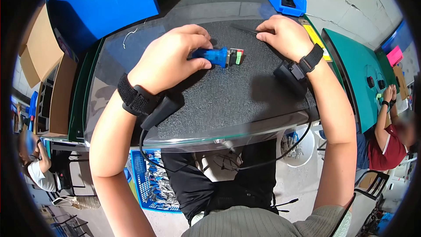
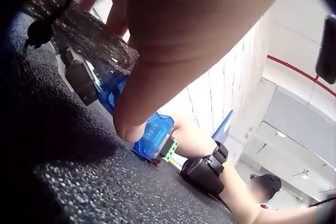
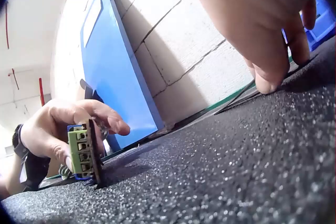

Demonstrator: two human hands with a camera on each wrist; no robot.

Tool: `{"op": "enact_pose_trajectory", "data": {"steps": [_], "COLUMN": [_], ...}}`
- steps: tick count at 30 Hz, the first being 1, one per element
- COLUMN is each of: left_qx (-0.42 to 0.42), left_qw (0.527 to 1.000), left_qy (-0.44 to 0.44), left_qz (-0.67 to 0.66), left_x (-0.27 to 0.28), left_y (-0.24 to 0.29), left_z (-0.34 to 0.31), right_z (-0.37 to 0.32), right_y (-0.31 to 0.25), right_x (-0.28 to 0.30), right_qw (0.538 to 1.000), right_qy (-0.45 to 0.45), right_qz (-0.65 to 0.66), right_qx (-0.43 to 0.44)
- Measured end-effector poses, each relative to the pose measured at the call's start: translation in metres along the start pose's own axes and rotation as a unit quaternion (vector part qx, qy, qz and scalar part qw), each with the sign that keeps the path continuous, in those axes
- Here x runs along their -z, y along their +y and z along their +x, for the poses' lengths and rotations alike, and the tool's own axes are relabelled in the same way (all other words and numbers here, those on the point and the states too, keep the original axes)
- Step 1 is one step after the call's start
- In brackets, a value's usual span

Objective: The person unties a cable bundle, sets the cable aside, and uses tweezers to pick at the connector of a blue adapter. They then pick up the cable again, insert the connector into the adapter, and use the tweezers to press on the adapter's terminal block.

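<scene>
My left hand holds a translucent blue adapter just above the black mat, thumb on the near side and fingers on the far side. A connector with a green terminal block sticks out of its right end; the right wrist view shows that block face on, with several square openings. Farther right, my right hand is low at the mat, thumb and forefinger pinching one end of dark, thin tweezers. The tweezers lie along the mat, pointing left.
The black mat covers the table. A blue bin stands at the back right, a blue panel at the back left. Below the front edge are a blue basket of parts and a white bucket. Wrist-camera cables hang near my lap.
</scene>
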State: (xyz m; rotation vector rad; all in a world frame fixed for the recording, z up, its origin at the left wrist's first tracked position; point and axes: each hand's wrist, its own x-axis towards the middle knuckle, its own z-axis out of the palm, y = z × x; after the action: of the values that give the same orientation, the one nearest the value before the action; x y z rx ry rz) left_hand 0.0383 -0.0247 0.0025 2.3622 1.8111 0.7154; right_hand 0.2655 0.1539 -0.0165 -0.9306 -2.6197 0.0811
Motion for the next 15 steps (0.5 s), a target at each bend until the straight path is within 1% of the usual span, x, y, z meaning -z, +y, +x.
{"op": "enact_pose_trajectory", "data": {"steps": [3, 5, 6, 8, 9, 10, 11, 12, 13, 15], "left_qx": [0.009, 0.047, 0.031, 0.023, 0.016, 0.017, 0.002, -0.015, -0.014, -0.001], "left_qw": [1.0, 0.999, 0.999, 0.999, 0.999, 0.999, 0.999, 0.997, 0.997, 0.998], "left_qy": [0.006, 0.003, 0.016, 0.024, 0.033, 0.034, 0.041, 0.047, 0.048, 0.046], "left_qz": [-0.002, -0.026, -0.019, -0.018, -0.021, -0.017, -0.036, -0.056, -0.054, -0.038], "left_x": [-0.002, 0.0, 0.0, 0.004, 0.007, 0.01, 0.012, 0.014, 0.015, 0.02], "left_y": [-0.002, 0.002, 0.0, 0.001, 0.001, 0.001, 0.0, -0.001, -0.001, 0.002], "left_z": [0.001, 0.001, 0.001, 0.0, 0.0, 0.0, 0.0, 0.0, 0.0, 0.0], "right_z": [0.002, 0.001, 0.002, 0.004, 0.005, 0.005, 0.005, 0.004, 0.005, 0.006], "right_y": [0.0, 0.0, 0.001, 0.004, 0.006, 0.007, 0.007, 0.005, 0.003, 0.0], "right_x": [0.001, 0.001, 0.003, 0.003, 0.004, 0.007, 0.009, 0.014, 0.015, 0.016], "right_qw": [1.0, 1.0, 0.999, 0.99, 0.989, 0.976, 0.958, 0.948, 0.947, 0.875], "right_qy": [-0.003, -0.004, -0.018, -0.034, -0.031, -0.016, -0.001, -0.005, -0.004, 0.014], "right_qz": [-0.008, -0.017, 0.031, 0.138, 0.14, 0.215, 0.288, 0.319, 0.32, 0.483], "right_qx": [0.005, 0.006, -0.008, -0.022, -0.019, -0.013, -0.007, -0.006, -0.004, 0.03]}}
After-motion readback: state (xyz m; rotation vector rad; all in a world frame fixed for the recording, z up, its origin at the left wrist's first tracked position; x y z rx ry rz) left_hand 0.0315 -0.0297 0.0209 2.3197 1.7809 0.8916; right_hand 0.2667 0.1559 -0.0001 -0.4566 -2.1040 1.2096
